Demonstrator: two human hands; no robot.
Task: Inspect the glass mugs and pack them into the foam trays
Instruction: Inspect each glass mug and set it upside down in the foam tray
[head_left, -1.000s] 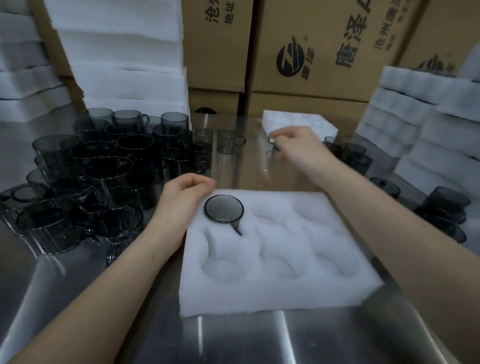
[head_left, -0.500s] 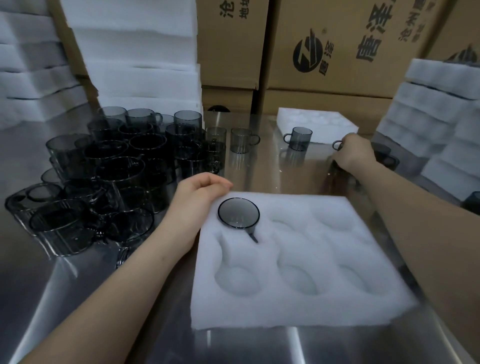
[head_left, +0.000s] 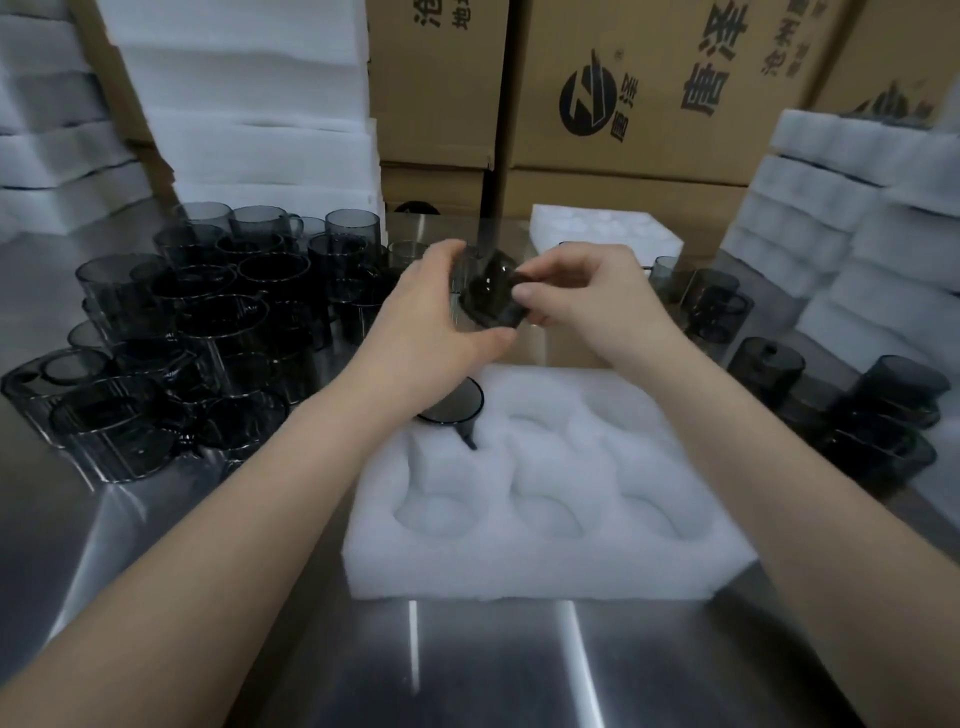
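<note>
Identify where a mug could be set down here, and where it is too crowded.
Free: bare steel table in front of the foam tray; the tray's five empty pockets. Crowded: the left mugs and the right mugs.

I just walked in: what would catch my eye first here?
The left hand and right hand hold a smoky mug up at centre, above a white foam tray with another mug seated in its far-left pocket. A crowd of mugs fills the steel table on the left.

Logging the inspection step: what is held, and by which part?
One smoky glass mug: left hand cups its body, right hand pinches its side, probably the handle.
</note>
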